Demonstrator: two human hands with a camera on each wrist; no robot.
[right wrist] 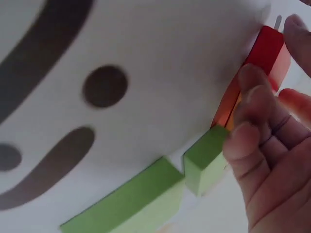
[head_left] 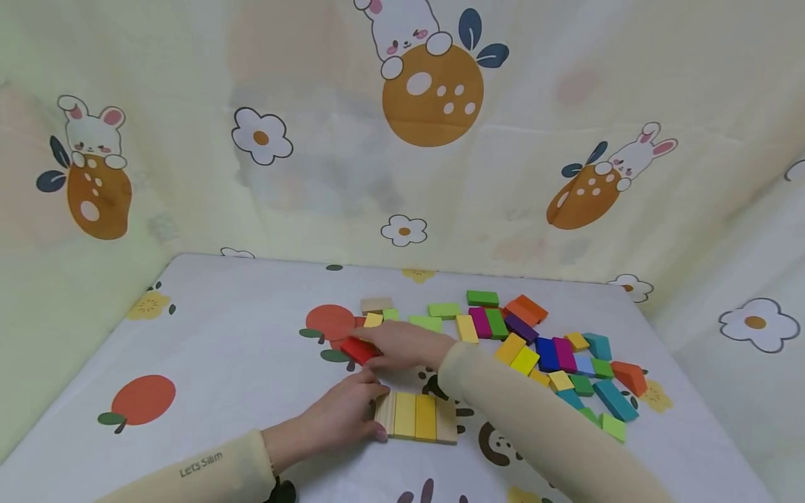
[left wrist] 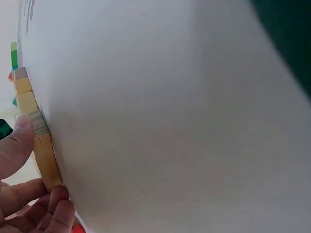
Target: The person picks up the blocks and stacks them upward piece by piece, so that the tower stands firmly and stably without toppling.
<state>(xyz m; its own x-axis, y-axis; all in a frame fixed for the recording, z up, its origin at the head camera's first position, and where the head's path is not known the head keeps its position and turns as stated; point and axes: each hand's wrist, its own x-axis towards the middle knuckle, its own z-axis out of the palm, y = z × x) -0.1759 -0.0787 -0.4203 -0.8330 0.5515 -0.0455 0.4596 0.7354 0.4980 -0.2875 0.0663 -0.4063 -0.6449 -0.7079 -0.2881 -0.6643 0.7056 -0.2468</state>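
Observation:
My left hand (head_left: 339, 413) holds the left end of a flat row of blocks near the front. In that row lie plain wooden blocks (head_left: 447, 422) at both ends and yellow blocks (head_left: 405, 416) between. In the left wrist view, the thumb and fingers span a wooden block (left wrist: 47, 160) at its two ends. Further back, my right hand (head_left: 405, 344) pinches a red block (head_left: 357, 351) between thumb and fingers. The right wrist view shows this red block (right wrist: 266, 48) close to the table, with the fingertips partly covering it.
Behind the right hand lie light green blocks (head_left: 444, 311) and a wooden block (head_left: 376, 304). To the right spreads a loose group of coloured blocks, among them a blue block (head_left: 547, 355) and a teal block (head_left: 615, 400). A patterned cloth covers the table (head_left: 226, 335).

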